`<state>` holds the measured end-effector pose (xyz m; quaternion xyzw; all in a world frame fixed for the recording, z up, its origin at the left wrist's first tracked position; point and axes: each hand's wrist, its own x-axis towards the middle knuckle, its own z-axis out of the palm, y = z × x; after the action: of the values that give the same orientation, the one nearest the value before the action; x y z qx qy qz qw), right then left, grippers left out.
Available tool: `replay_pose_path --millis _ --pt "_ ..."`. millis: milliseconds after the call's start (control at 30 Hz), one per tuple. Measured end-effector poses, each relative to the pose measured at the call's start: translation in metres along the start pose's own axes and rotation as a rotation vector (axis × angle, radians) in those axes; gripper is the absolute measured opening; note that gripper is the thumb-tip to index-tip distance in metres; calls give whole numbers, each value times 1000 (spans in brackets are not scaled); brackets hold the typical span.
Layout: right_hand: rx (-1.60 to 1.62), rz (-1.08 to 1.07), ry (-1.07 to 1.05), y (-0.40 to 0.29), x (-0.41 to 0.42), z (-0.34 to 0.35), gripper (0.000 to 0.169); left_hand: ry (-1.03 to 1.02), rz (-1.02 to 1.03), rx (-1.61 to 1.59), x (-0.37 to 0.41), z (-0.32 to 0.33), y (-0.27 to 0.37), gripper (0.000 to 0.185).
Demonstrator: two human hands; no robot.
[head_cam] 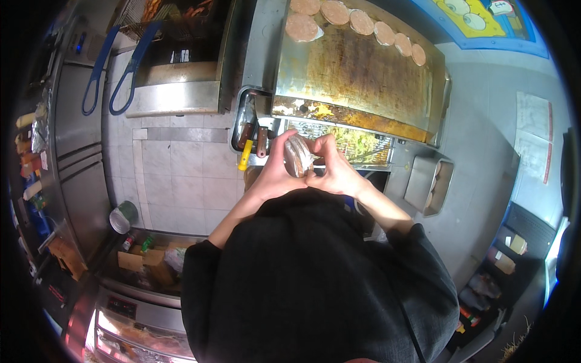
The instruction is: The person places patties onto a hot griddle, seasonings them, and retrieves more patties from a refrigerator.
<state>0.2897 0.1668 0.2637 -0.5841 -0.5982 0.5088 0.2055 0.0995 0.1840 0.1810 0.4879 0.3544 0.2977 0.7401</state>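
Observation:
Close to my body, I hold a short stack of burger patties (297, 156) with pale separating sheets between them. My left hand (276, 170) curves around the stack's left side, with the thumb along its lower edge. From the right, the thumb of my right hand (338, 172) meets the stack's lower right corner, while its forefinger is bent near the upper right edge. Beyond my hands is a flat-top griddle (354, 77). Several round patties (335, 12) lie along its far and left edges, some with white sheets showing under them.
Shredded vegetable scraps (356, 143) lie on a wire rack before the griddle. Left of it, a metal tray (236, 136) holds scrapers, one with a yellow handle (245, 156). A metal pan (429, 186) with patties stands right. Blue-handled fryer baskets (125, 90) project at upper left.

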Motion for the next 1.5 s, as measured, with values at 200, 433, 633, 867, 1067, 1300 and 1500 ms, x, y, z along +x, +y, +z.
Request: replay_pose_path --millis 200,433,633,867,1067,1300,1500 --pt "-116 212 -38 13 -5 3 49 -39 -76 -302 -13 12 -5 102" --pt "201 221 6 37 -7 -37 38 -7 -159 -653 -16 7 0 102" --pt "-312 6 541 93 112 -111 30 60 -226 -676 -20 -17 -13 102" --pt "-1301 -330 416 187 226 -169 51 70 -236 -643 -27 -14 -4 99" --pt "-1181 -434 295 179 241 -180 50 133 -212 -698 -30 -5 -13 100" --pt "-279 -131 105 65 114 -79 47 248 -183 -579 -4 10 -11 103" --pt "379 138 42 18 10 -20 46 136 142 68 27 28 20 107"
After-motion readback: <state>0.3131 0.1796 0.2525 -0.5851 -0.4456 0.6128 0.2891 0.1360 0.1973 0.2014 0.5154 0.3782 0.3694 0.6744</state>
